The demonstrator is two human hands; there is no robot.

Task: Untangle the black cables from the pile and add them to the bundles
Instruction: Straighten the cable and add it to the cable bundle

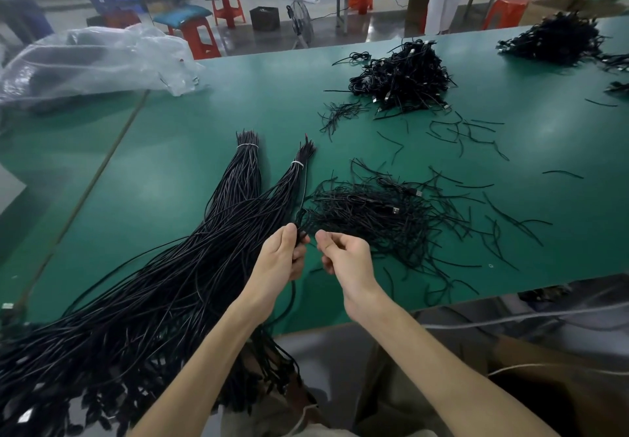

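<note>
Here the left hand (279,255) pinches a black cable (304,195) rising from the loose pile (374,218) on the green table (170,164), right hand (343,258) curled empty beside; draw it out slowly toward the tied bundles (238,191), freeing snags

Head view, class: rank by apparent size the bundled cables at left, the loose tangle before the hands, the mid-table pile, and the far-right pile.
1. Bundled cables, largest, though nearest the camera.
2. Loose tangle.
3. Mid-table pile and far-right pile: look alike; distance makes ranking unsure.
</note>
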